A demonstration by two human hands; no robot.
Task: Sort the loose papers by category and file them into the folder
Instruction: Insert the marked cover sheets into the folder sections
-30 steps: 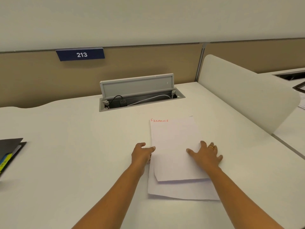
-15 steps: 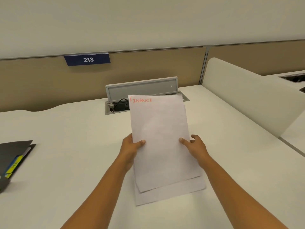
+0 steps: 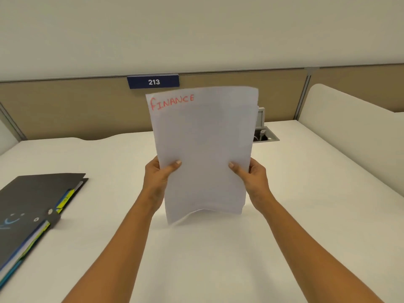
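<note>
**Paper stack held upright over counter, both hands gripping**

Papers [image 3: 203, 149]: white, thin, rectangular sheets, held upright in mid-air above the counter [image 3: 196, 259], centre of view. Front sheet reads "FINANCE" in red handwriting at its top left; the rest is blank. The bottom edge bows upward in a soft curve. Offset edges at the right and bottom show more than one sheet; exact count cannot be told.

Left hand [image 3: 157, 178]: grips the stack's left edge, thumb on the front face. Right hand [image 3: 253, 180]: grips the right edge the same way. Fingers are behind the paper, hidden.

Folder [image 3: 28, 204]: one, dark grey, matte, flat on the counter at far left, well apart from the papers. Yellow-green and blue tabs show along its open edge.

Counter: smooth, white. One blue plate [image 3: 153, 82] marked "213" on the tan partition. One open cable box [image 3: 265, 136], partly hidden behind the stack.
</note>
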